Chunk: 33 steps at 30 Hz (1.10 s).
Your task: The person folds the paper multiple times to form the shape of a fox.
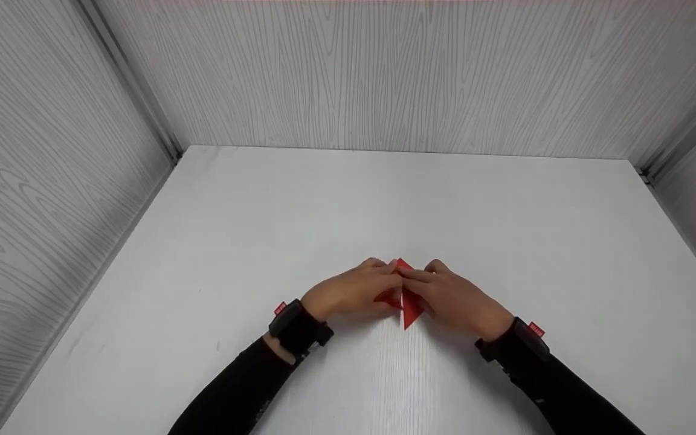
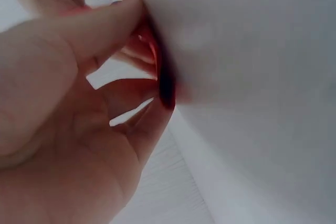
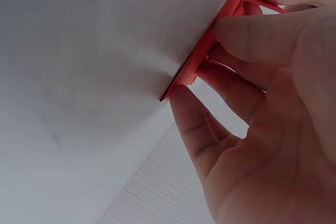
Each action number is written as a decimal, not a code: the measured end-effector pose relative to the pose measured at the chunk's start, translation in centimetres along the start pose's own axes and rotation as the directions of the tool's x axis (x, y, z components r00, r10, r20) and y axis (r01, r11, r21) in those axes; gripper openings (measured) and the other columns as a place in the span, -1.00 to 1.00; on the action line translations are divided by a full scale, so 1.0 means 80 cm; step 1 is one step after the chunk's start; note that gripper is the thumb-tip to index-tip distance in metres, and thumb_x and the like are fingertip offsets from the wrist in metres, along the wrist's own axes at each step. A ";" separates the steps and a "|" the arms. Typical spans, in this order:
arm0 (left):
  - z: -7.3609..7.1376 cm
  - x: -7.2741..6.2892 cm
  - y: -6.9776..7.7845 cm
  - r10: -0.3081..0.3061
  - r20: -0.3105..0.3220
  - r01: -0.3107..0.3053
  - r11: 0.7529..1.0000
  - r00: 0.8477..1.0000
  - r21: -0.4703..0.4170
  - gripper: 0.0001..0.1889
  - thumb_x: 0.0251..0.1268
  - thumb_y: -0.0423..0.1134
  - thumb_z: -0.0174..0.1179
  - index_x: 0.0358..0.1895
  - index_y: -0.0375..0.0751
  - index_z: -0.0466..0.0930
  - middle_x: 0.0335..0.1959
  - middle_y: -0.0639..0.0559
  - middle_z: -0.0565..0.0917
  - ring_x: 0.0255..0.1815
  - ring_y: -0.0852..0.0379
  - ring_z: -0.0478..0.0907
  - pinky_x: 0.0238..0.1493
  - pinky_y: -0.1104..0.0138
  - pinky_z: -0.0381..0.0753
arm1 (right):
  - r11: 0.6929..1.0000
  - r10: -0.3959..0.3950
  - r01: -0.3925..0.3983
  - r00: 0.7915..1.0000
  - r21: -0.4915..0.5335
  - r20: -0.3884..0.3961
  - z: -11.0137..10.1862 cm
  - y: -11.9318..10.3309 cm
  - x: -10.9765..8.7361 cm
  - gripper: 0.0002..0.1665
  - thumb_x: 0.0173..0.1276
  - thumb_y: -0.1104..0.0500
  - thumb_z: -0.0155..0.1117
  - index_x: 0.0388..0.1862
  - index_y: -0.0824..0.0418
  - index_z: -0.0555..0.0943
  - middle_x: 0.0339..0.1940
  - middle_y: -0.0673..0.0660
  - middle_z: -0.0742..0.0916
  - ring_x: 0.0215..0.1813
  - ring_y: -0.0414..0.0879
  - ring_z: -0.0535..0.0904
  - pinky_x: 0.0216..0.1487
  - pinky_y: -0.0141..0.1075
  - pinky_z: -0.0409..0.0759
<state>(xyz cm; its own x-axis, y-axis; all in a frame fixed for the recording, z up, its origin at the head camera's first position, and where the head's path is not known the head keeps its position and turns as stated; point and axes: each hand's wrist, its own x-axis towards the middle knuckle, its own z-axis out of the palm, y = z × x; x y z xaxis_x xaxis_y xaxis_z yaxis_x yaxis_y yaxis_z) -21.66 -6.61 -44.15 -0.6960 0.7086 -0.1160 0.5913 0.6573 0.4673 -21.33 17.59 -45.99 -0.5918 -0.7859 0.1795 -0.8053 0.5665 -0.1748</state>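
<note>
A small piece of red folded paper [image 1: 411, 308] lies low over the white table, with one pointed corner toward the person. My left hand [image 1: 357, 291] holds its left side, and my right hand [image 1: 458, 299] holds its right side. The fingertips of both hands come together over the middle and hide much of the sheet. In the left wrist view, thumb and fingers pinch the red paper [image 2: 154, 45] close over the tabletop. The right wrist view has the folded paper [image 3: 202, 48] as a narrow slanted strip, with thumb and fingers along its edge.
The white tabletop [image 1: 299, 205] spreads around the hands. A wood-grain panel [image 1: 348, 78] stands at its back, with more panels [image 1: 40, 151] at the left and right sides. Black wrist straps [image 1: 299, 329] sit over dark sleeves.
</note>
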 end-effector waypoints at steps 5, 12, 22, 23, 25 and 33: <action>-0.023 -0.004 -0.015 -0.060 0.063 0.065 0.994 0.996 -0.087 -0.66 0.54 -0.34 0.15 0.29 -0.12 0.61 0.25 -0.02 0.65 0.33 -0.03 0.46 0.28 0.12 0.55 | 1.000 0.015 -0.014 1.000 -0.015 0.020 -0.001 -0.004 0.001 -0.36 0.42 0.47 0.33 0.47 0.27 0.57 0.44 0.23 0.66 0.02 0.11 0.54 -0.10 -0.24 0.71; -0.019 0.008 -0.029 -0.118 -0.054 0.124 0.982 0.992 0.144 -0.52 0.66 -0.33 0.08 0.55 -0.08 0.48 0.25 -0.12 0.56 0.23 -0.12 0.42 0.23 0.15 0.55 | 0.998 0.020 -0.018 0.999 -0.061 0.037 0.001 -0.003 0.002 -0.42 0.44 0.41 0.35 0.43 0.30 0.60 0.42 0.25 0.67 0.04 0.13 0.55 -0.05 -0.22 0.72; -0.009 0.022 -0.029 -0.097 -0.068 0.116 0.895 0.993 0.430 -0.41 0.63 -0.34 0.14 0.59 0.21 0.41 0.11 -0.03 0.52 0.05 -0.02 0.42 0.00 0.25 0.52 | 0.996 0.013 -0.010 0.999 -0.084 0.038 0.001 -0.004 0.002 -0.40 0.44 0.41 0.36 0.46 0.29 0.58 0.44 0.23 0.65 0.01 0.11 0.54 -0.07 -0.24 0.70; -0.008 0.022 -0.028 -0.097 -0.072 0.119 0.881 0.993 0.457 -0.42 0.65 -0.32 0.12 0.60 0.22 0.40 0.11 -0.02 0.52 0.04 -0.01 0.42 -0.02 0.25 0.53 | 0.997 0.014 -0.010 0.999 -0.083 0.036 0.001 -0.004 0.001 -0.40 0.44 0.41 0.36 0.46 0.29 0.58 0.44 0.23 0.65 0.01 0.11 0.54 -0.07 -0.24 0.70; -0.005 0.022 -0.026 -0.090 -0.084 0.120 0.849 0.992 0.515 -0.43 0.66 -0.29 0.10 0.61 0.23 0.39 0.09 -0.01 0.51 0.02 0.01 0.42 -0.06 0.27 0.55 | 0.997 0.012 -0.009 1.000 -0.080 0.029 0.000 -0.004 0.001 -0.40 0.44 0.41 0.36 0.45 0.29 0.58 0.44 0.23 0.65 0.01 0.11 0.55 -0.07 -0.23 0.70; 0.003 0.021 -0.025 -0.092 -0.095 0.131 0.798 0.991 0.588 -0.41 0.67 -0.28 0.08 0.64 0.26 0.32 0.12 0.03 0.49 0.04 0.02 0.40 -0.09 0.27 0.58 | 0.996 0.018 -0.015 0.999 -0.083 0.026 0.002 -0.004 0.000 -0.41 0.45 0.41 0.33 0.46 0.28 0.58 0.44 0.22 0.65 -0.01 0.11 0.55 -0.11 -0.26 0.69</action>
<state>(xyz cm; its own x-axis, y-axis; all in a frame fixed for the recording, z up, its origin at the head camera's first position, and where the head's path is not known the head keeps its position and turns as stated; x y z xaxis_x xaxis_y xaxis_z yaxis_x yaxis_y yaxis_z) -23.94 -6.65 -45.48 -0.7831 0.6174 -0.0751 0.6206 0.7680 -0.1581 -21.04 17.35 -46.10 -0.6048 -0.7819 0.1509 -0.7962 0.5972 -0.0965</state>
